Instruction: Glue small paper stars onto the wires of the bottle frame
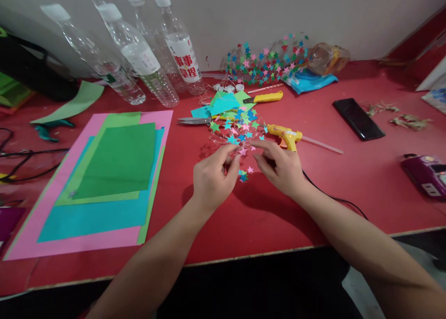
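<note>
Paper stars in pink, blue and green cover a see-through star decoration (240, 124) that stands at the middle of the table. My left hand (214, 175) is closed at its near edge, thumb and index finger pinched beside a pink star (243, 151). Facing it, my right hand (280, 166) is curled, index fingertip at the decoration and thumb just below; whatever lies between these fingers is too small to make out. A small cluster of stars (243, 176) shows under the fingertips. Behind the right hand lies a yellow glue gun (285, 135) with a clear glue stick.
Scissors (195, 121), a yellow cutter (268, 97) and paper scraps (223, 103) lie behind the decoration. Coloured sheets (114, 161) are stacked left. Several plastic bottles (183, 54) and a larger starred piece (265, 63) stand by the wall. A phone (358, 119) lies right.
</note>
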A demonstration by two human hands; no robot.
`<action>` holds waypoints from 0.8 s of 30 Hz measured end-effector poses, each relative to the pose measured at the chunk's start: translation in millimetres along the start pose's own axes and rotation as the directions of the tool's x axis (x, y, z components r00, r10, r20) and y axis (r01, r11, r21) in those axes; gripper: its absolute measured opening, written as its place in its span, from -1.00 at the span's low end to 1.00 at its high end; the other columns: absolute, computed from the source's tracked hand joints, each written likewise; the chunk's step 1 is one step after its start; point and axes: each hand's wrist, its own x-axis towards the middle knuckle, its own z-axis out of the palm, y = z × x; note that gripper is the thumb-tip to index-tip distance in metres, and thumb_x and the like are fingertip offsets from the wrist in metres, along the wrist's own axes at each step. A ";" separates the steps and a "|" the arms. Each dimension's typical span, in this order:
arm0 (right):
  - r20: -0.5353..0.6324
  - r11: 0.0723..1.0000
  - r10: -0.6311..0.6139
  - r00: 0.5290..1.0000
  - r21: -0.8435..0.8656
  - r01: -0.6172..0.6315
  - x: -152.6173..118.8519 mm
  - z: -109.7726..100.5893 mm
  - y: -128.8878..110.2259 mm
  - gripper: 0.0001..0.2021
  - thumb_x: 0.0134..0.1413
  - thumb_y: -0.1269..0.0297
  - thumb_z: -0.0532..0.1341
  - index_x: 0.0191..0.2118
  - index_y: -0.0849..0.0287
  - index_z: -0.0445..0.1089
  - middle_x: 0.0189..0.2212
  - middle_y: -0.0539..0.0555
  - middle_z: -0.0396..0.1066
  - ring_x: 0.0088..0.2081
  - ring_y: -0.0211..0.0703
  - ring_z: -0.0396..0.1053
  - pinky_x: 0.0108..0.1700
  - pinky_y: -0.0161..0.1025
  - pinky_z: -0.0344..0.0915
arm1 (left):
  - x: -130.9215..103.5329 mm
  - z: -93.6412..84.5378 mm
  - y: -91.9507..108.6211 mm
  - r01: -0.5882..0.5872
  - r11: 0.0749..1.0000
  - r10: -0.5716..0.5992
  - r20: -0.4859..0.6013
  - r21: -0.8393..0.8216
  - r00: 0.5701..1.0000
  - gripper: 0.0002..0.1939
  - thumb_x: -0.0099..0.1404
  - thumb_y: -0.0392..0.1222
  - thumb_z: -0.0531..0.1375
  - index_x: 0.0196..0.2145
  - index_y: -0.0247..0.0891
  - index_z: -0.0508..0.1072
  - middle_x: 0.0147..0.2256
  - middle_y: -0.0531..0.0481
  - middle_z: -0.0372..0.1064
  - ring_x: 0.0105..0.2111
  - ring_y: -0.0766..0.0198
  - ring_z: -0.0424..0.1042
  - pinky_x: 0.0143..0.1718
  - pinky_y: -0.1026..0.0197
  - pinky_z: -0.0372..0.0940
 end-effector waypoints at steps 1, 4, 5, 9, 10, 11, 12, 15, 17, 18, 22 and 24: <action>-0.022 1.000 -0.004 1.000 -0.005 0.004 0.3 -1.7 0.3 -0.76 0.29 0.31 0.06 0.00 0.17 0.36 -0.60 -0.12 0.37 -0.62 -0.39 0.20 -0.49 -0.40 0.14 | 0.6 -0.9 -0.8 0.005 1.000 -0.005 -0.020 -0.005 1.000 -0.84 0.28 -0.26 0.20 -0.18 -0.28 0.52 -0.62 0.18 0.26 -0.65 0.48 0.16 -0.53 0.37 0.15; -0.099 0.999 -0.023 0.995 -0.025 0.021 2.1 -7.6 1.6 -0.79 0.26 0.36 0.09 -0.04 0.15 0.37 -0.58 -0.11 0.39 -0.61 -0.39 0.22 -0.47 -0.39 0.18 | 4.5 -4.7 -6.2 0.037 0.997 -0.044 -0.098 -0.068 0.994 -0.82 0.30 -0.24 0.19 -0.15 -0.25 0.50 -0.56 0.15 0.30 -0.61 0.46 0.20 -0.51 0.37 0.20; -0.128 0.999 -0.037 0.991 -0.025 0.035 3.2 -9.6 2.2 -0.79 0.25 0.38 0.09 -0.06 0.15 0.38 -0.54 -0.09 0.42 -0.58 -0.37 0.26 -0.45 -0.38 0.21 | 6.9 -6.0 -9.8 0.049 0.994 -0.062 -0.136 -0.095 0.989 -0.81 0.31 -0.21 0.18 -0.12 -0.24 0.49 -0.50 0.12 0.34 -0.56 0.44 0.25 -0.47 0.36 0.24; -0.158 0.986 -0.149 0.976 -0.094 0.136 8.4 -13.7 4.7 -0.78 0.22 0.38 0.14 -0.04 0.17 0.40 -0.17 0.14 0.51 -0.19 -0.16 0.44 -0.14 -0.19 0.37 | 19.0 -8.5 -34.2 0.033 0.994 -0.058 -0.249 -0.104 0.967 -0.65 0.34 -0.08 0.17 0.06 -0.17 0.41 -0.02 -0.13 0.37 -0.01 0.18 0.37 0.06 0.08 0.30; -0.124 0.979 -0.175 0.977 -0.127 0.160 9.4 -13.3 5.4 -0.75 0.21 0.34 0.17 0.00 0.17 0.39 -0.06 0.18 0.48 -0.06 -0.08 0.41 -0.03 -0.10 0.35 | 21.4 -8.0 -40.8 0.017 0.994 -0.039 -0.223 -0.104 0.974 -0.62 0.36 -0.04 0.15 0.10 -0.12 0.38 0.09 -0.13 0.32 0.15 0.13 0.26 0.19 0.01 0.20; -0.076 0.972 -0.190 0.979 -0.156 0.176 10.1 -12.3 6.1 -0.71 0.20 0.30 0.19 0.04 0.16 0.38 0.05 0.20 0.43 0.04 -0.01 0.36 0.06 -0.02 0.32 | 23.0 -7.0 -46.5 0.009 0.993 -0.031 -0.187 -0.119 0.982 -0.61 0.38 0.00 0.11 0.12 -0.07 0.37 0.17 -0.10 0.25 0.23 0.11 0.18 0.27 -0.03 0.10; -0.025 0.967 -0.191 0.981 -0.175 0.184 10.4 -10.7 6.9 -0.67 0.20 0.25 0.20 0.07 0.15 0.37 0.12 0.20 0.37 0.12 0.04 0.30 0.13 0.05 0.27 | 23.7 -5.6 -50.7 0.014 0.990 -0.034 -0.141 -0.143 0.989 -0.62 0.40 0.02 0.07 0.13 -0.03 0.36 0.22 -0.08 0.21 0.27 0.11 0.14 0.31 -0.06 0.04; 0.084 0.971 -0.142 0.986 -0.181 0.155 10.0 -5.1 10.2 -0.61 0.22 0.17 0.18 0.13 0.14 0.35 0.24 0.19 0.25 0.25 0.10 0.16 0.22 0.14 0.19 | 21.5 -1.4 -51.7 0.064 0.978 -0.070 -0.023 -0.200 0.997 -0.64 0.43 0.03 0.02 0.06 -0.07 0.42 0.21 -0.08 0.24 0.25 0.12 0.20 0.29 -0.08 0.08; 0.104 0.979 -0.098 0.990 -0.169 0.115 9.7 -2.8 13.1 -0.59 0.24 0.17 0.15 0.16 0.15 0.32 0.25 0.20 0.24 0.27 0.09 0.13 0.24 0.15 0.18 | 18.6 -0.2 -44.9 0.062 0.978 -0.063 0.000 -0.201 0.998 -0.66 0.43 0.00 0.03 0.02 -0.13 0.46 0.18 -0.12 0.28 0.21 0.13 0.24 0.26 -0.07 0.14; 0.105 0.982 -0.079 0.991 -0.161 0.095 9.9 -2.4 14.6 -0.58 0.25 0.17 0.14 0.18 0.15 0.30 0.25 0.20 0.23 0.27 0.08 0.13 0.24 0.16 0.17 | 17.4 -0.3 -40.5 0.045 0.980 -0.046 -0.001 -0.193 0.999 -0.67 0.43 -0.01 0.04 0.00 -0.16 0.46 0.16 -0.13 0.30 0.20 0.14 0.26 0.25 -0.05 0.16; 0.098 0.990 -0.018 0.995 -0.136 0.031 12.1 -4.2 19.4 -0.55 0.25 0.19 0.13 0.22 0.11 0.25 0.26 0.19 0.21 0.29 0.08 0.12 0.26 0.18 0.15 | 15.5 -3.7 -25.5 0.008 0.989 -0.010 -0.011 -0.151 1.000 -0.73 0.41 -0.08 0.08 -0.06 -0.20 0.48 0.07 -0.13 0.36 0.10 0.17 0.35 0.09 0.04 0.33; 0.089 0.991 -0.001 0.996 -0.131 0.012 13.3 -5.5 20.8 -0.56 0.26 0.21 0.11 0.22 0.11 0.25 0.27 0.20 0.20 0.29 0.07 0.12 0.26 0.18 0.14 | 15.6 -5.5 -21.7 0.022 0.992 -0.025 -0.026 -0.124 0.999 -0.77 0.38 -0.10 0.12 -0.12 -0.23 0.50 -0.01 -0.13 0.39 0.01 0.20 0.41 -0.07 0.14 0.41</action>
